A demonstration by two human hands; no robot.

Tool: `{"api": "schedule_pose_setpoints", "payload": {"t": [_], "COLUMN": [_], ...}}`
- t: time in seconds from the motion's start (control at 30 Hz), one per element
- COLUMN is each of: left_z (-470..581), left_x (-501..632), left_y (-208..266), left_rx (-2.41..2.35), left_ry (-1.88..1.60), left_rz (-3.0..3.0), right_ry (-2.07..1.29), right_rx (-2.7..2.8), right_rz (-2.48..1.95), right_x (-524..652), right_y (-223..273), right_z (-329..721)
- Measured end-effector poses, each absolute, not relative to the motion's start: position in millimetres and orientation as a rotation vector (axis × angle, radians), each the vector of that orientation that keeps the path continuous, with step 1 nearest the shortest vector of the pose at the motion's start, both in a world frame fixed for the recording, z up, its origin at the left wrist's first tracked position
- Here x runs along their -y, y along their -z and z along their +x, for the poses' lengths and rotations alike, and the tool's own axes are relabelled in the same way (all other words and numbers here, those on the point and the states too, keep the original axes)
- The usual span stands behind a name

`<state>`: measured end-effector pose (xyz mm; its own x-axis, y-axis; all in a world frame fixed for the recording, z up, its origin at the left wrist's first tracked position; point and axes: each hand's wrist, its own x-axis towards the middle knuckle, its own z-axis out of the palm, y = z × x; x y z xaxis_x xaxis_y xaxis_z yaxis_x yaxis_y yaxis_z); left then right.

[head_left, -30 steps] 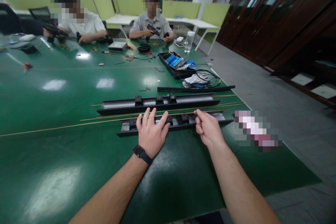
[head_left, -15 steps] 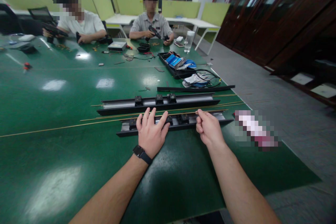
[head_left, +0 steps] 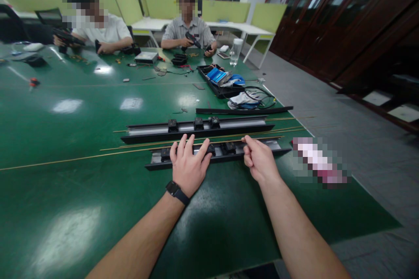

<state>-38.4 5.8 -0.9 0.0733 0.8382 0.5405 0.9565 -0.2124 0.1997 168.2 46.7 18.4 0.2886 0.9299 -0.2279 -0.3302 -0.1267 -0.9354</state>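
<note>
My left hand [head_left: 190,163], a black watch on its wrist, lies with fingers spread over the near black channel [head_left: 185,163]. Its fingertips rest on or just above the channel and the black blocks inside; the exact contact is hidden. My right hand [head_left: 262,157] is closed in a pinch above the channel's right part, thumb and forefinger at a thin golden rod [head_left: 224,141]. A black block [head_left: 228,147] sits in the channel between my hands. Behind lies a second black channel [head_left: 147,131] with several black blocks [head_left: 199,123]. Another long golden rod [head_left: 59,160] stretches left.
A black strip [head_left: 244,110], gloves with a cable [head_left: 245,99] and a black tray [head_left: 222,91] holding blue items lie farther back on the green table [head_left: 108,192]. A blurred pink-white item [head_left: 319,159] is at right. Two people [head_left: 188,30] sit opposite, holding dark tools.
My right hand's pinching fingertips have shifted very slightly left. My left hand and the channels stay in place.
</note>
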Motion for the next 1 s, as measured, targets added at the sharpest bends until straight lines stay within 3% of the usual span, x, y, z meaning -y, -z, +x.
{"api": "schedule_pose_setpoints", "payload": {"t": [1.0], "left_z": [-39.5], "left_x": [-6.3], "left_y": [1.7], "left_rx": [1.815], "left_ry": [0.816], "left_rz": [-2.137], "right_ry": [-1.215], "right_rx": [0.629], "right_rz": [-1.249], "right_x": [-48.3], "right_y": [-15.9], "right_z": [169.5]}}
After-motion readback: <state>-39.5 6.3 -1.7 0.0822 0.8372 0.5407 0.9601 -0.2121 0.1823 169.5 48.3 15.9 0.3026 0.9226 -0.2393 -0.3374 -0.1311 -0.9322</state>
